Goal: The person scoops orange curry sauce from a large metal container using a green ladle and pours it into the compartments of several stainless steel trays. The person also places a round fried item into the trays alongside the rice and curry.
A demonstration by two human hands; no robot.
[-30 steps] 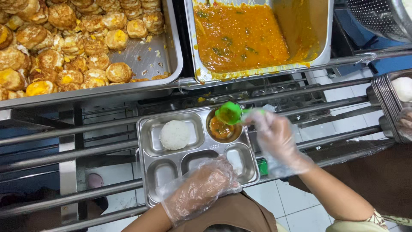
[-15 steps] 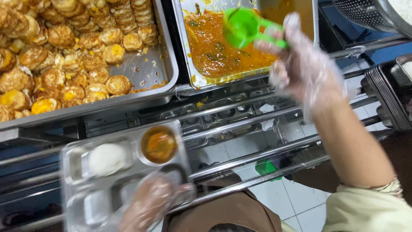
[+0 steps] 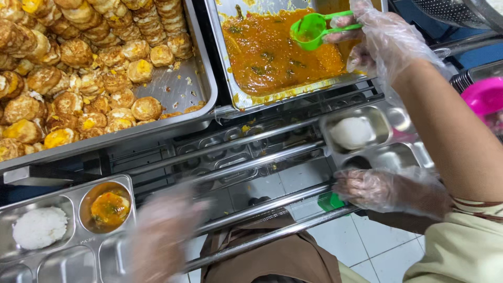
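I see the right hand [image 3: 367, 42], in a clear glove, pinching the handle of a green ladle [image 3: 310, 30]. The ladle's bowl hangs over the orange curry in the steel pan [image 3: 293, 94] at the top. The left hand [image 3: 162, 236] is a blur over the near right corner of the tray [image 3: 68, 183] at lower left, and I cannot tell whether it is spread or gripping. That tray sits on the rails [image 3: 251, 209] and holds rice [image 3: 39, 228] and a round well of curry [image 3: 109, 208]. To the right, a second tray [image 3: 387, 112] holds a rice mound [image 3: 352, 132]. A third gloved hand [image 3: 377, 188] rests curled at its near edge. The pan [image 3: 178, 89] at upper left holds fried pieces.
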